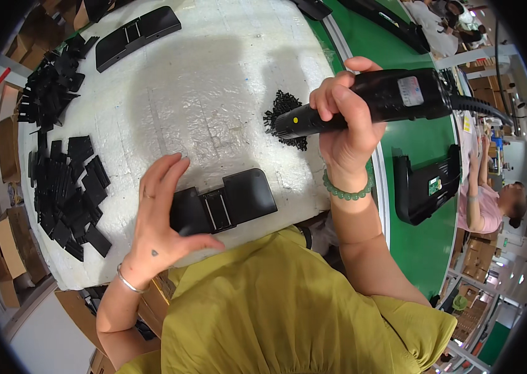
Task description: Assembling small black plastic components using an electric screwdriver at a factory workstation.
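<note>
A corded black electric screwdriver (pixel 376 100) is gripped in my right hand (pixel 352 121). Its front end reaches left over a pile of small black screws (pixel 285 103) and hides part of the pile; the very tip cannot be made out. My left hand (pixel 160 218) is spread around the left end of a black plastic housing (pixel 251 196), thumb at the near edge and fingers stretched past the far one. It covers that end, so whether it presses on the housing is unclear. A slotted section with two light metal strips crosses the housing's middle.
Heaps of flat black plastic pieces (pixel 67 199) and more black parts (pixel 51 87) lie along the left. Another black housing (pixel 139 37) sits far left. On the green bench (pixel 413 262) at right rests a black casing (pixel 425 187) with a small circuit board. Co-workers are farther right.
</note>
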The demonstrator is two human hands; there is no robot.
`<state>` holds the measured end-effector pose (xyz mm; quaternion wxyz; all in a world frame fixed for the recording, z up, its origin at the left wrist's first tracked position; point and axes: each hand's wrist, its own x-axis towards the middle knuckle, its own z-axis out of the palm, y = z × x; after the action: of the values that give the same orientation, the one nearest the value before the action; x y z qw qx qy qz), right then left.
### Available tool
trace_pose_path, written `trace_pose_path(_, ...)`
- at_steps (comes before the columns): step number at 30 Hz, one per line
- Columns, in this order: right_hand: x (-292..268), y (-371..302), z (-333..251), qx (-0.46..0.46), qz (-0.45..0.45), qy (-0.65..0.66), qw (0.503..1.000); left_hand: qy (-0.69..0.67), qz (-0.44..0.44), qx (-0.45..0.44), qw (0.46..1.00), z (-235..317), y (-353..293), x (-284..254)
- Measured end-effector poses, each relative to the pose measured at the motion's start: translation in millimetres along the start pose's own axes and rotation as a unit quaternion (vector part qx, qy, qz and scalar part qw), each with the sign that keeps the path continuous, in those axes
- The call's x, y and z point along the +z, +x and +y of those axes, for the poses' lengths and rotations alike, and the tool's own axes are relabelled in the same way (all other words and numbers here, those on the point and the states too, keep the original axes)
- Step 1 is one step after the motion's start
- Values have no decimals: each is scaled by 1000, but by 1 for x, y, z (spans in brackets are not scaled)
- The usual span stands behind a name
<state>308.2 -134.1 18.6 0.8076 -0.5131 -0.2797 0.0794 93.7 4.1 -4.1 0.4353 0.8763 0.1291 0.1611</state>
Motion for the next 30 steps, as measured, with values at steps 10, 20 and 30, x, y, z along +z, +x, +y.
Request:
trace_pose_path(10, -1, 7, -15, -29, -1, 102, 994, 34, -20, 166, 985, -14, 81, 27)
trace_pose_path(20, -12, 0, -38, -58, 17, 110, 992, 41, -14, 276, 960, -8, 119, 68)
trace_pose_path(30, -4, 1, -49, -96, -9, 159, 983, 39, -1, 282, 959, 11, 122, 56)
